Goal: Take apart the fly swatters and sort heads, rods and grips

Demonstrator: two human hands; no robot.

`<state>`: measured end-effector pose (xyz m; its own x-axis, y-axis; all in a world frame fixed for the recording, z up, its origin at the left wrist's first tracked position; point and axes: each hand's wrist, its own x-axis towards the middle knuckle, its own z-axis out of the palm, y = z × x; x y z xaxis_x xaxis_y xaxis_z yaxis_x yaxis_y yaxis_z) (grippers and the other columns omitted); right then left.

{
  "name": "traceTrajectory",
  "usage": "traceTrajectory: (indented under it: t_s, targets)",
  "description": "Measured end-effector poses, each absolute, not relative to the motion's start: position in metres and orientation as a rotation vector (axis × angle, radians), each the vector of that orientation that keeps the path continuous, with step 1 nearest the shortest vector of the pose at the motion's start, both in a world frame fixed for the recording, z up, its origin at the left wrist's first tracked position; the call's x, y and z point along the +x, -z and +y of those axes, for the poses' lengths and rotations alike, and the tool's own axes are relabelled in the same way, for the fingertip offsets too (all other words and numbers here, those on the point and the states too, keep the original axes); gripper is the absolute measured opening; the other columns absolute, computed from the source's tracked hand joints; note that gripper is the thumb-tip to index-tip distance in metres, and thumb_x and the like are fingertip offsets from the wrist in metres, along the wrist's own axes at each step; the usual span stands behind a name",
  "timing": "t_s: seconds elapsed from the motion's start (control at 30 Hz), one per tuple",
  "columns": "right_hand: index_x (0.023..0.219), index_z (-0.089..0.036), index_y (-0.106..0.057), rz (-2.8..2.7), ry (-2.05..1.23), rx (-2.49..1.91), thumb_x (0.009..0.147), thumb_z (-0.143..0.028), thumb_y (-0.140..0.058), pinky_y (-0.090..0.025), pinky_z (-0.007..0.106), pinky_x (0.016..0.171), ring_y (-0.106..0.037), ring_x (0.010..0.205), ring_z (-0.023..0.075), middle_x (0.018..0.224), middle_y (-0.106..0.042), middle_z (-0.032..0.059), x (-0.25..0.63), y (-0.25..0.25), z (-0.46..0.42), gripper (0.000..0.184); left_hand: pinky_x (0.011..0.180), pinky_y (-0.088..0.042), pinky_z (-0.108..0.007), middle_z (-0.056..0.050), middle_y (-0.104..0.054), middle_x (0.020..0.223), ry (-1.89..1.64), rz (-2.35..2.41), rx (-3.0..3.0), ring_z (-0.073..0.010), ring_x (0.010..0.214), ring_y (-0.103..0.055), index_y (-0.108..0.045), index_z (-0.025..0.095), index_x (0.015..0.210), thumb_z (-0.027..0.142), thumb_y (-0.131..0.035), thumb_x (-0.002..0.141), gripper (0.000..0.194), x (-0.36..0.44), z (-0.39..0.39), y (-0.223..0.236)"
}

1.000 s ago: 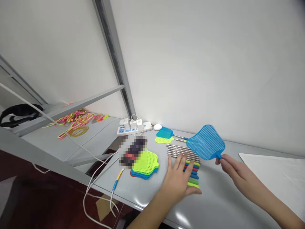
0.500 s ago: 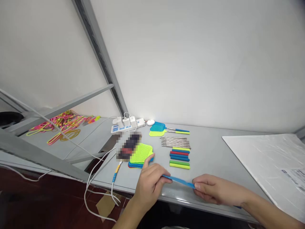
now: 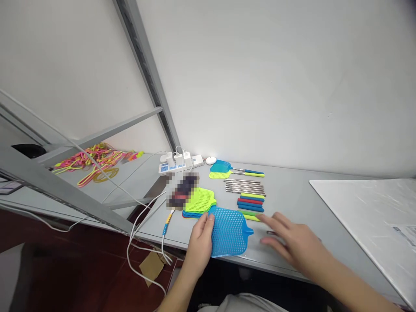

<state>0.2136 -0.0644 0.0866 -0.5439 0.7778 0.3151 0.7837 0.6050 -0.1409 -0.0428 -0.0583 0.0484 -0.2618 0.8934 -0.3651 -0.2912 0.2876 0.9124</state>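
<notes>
My left hand (image 3: 200,240) grips a blue perforated fly swatter head (image 3: 229,232) by its left edge, with the short socket pointing right. My right hand (image 3: 292,240) is open, thumb and fingers apart, just right of that socket. Between its fingers shows a small metal tip (image 3: 270,233); the hand hides most of whatever it belongs to, and I cannot tell if they touch. Beyond my hands lie a stack of swatter heads, yellow-green (image 3: 200,200) on top, several coloured handle grips (image 3: 251,203) and a row of metal rods (image 3: 244,186).
Two swatters with handles (image 3: 238,170) lie near the wall. A power strip (image 3: 177,167) with plugs and white cables (image 3: 130,242) is at the left. A white wrapped sheet (image 3: 364,212) covers the right side. A grey post (image 3: 146,73) stands left.
The swatter head has turned from edge-on to face-up and moved slightly left in my left hand. My right hand has let go of it and opened. The camera view has shifted.
</notes>
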Motion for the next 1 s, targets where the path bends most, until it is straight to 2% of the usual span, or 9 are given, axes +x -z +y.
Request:
traceTrajectory:
  t_s: [0.1,0.17,0.23,0.33,0.47,0.6,0.73,0.9,1.0]
  targets:
    - [0.143,-0.026,-0.041,-2.650,0.212,-1.040,0.098,-0.044,-0.046,-0.044,0.028,0.052,-0.061,0.061,0.0165,0.102,-0.064,0.0078,0.176,-0.082,-0.053,0.048,0.096,-0.049,-0.037,-0.010,-0.069,0.118,-1.254,1.373,0.515,-0.0251,0.110,-0.064,-0.065,0.019,0.114,0.042,-0.074,0.080,0.042,-0.046,-0.046,-0.058]
    - [0.144,-0.025,-0.041,-2.718,0.270,-0.879,0.100,-0.031,-0.043,-0.044,0.028,0.056,-0.063,0.070,0.0185,0.098,-0.064,0.0079,0.161,-0.080,-0.040,0.044,0.089,-0.052,-0.037,-0.011,-0.070,0.112,-1.255,1.335,0.458,-0.0247,0.102,-0.067,-0.064,0.018,0.114,0.042,-0.074,0.080,0.043,-0.052,-0.043,-0.062]
    - [0.143,-0.023,-0.043,-2.741,0.304,-0.768,0.099,-0.018,-0.037,-0.042,0.029,0.058,-0.061,0.071,0.0180,0.091,-0.064,0.0069,0.151,-0.078,-0.024,0.045,0.080,-0.053,-0.034,-0.009,-0.070,0.107,-1.289,1.280,0.439,-0.0226,0.092,-0.067,-0.063,0.019,0.114,0.045,-0.072,0.081,0.043,-0.059,-0.045,-0.059]
    - [0.141,-0.021,-0.047,-2.716,0.350,-0.776,0.098,-0.012,-0.035,-0.039,0.028,0.056,-0.058,0.066,0.0163,0.087,-0.064,0.0058,0.135,-0.075,0.006,0.045,0.070,-0.050,-0.028,-0.004,-0.063,0.105,-1.514,1.374,0.590,-0.0173,0.083,-0.062,-0.057,0.023,0.118,0.051,-0.063,0.085,0.043,-0.069,-0.056,-0.041]
    - [0.136,-0.023,-0.052,-2.780,0.301,-0.955,0.097,-0.016,-0.041,-0.031,0.028,0.048,-0.057,0.059,0.0144,0.090,-0.065,0.0057,0.101,-0.069,0.040,0.041,0.088,-0.045,-0.034,-0.008,-0.051,0.120,-1.739,1.744,1.210,-0.0221,0.110,-0.052,-0.048,0.025,0.126,0.038,-0.056,0.092,0.037,-0.084,-0.069,-0.018]
    - [0.134,-0.025,-0.055,-2.891,0.133,-1.099,0.098,-0.024,-0.041,-0.027,0.028,0.046,-0.058,0.054,0.0143,0.094,-0.067,0.0063,0.072,-0.067,0.055,0.039,0.102,-0.038,-0.046,-0.013,-0.042,0.133,-1.531,1.874,1.651,-0.0263,0.128,-0.041,-0.042,0.025,0.132,0.022,-0.048,0.095,0.037,-0.095,-0.070,-0.017]
    - [0.140,-0.026,-0.051,-2.963,0.025,-1.076,0.094,-0.021,-0.041,-0.029,0.029,0.048,-0.063,0.057,0.0181,0.098,-0.068,0.0064,0.066,-0.068,0.058,0.048,0.105,-0.036,-0.051,-0.013,-0.043,0.138,-1.294,1.951,1.832,-0.0275,0.130,-0.041,-0.041,0.025,0.135,0.018,-0.047,0.095,0.042,-0.097,-0.066,-0.019]
    - [0.146,-0.022,-0.044,-3.007,-0.039,-1.070,0.087,-0.020,-0.045,-0.030,0.031,0.047,-0.063,0.058,0.0219,0.101,-0.068,0.0086,0.073,-0.074,0.055,0.059,0.104,-0.037,-0.052,-0.013,-0.048,0.137,-1.187,1.996,1.958,-0.0293,0.128,-0.045,-0.045,0.024,0.133,0.019,-0.050,0.092,0.042,-0.093,-0.065,-0.017]
    - [0.141,-0.020,-0.049,-2.920,-0.215,-1.090,0.087,-0.016,-0.042,-0.035,0.032,0.051,-0.065,0.065,0.0240,0.094,-0.068,0.0084,0.083,-0.083,0.049,0.055,0.102,-0.039,-0.051,-0.013,-0.050,0.136,-1.194,1.988,1.994,-0.0296,0.126,-0.048,-0.046,0.024,0.132,0.019,-0.050,0.091,0.042,-0.089,-0.063,-0.020]
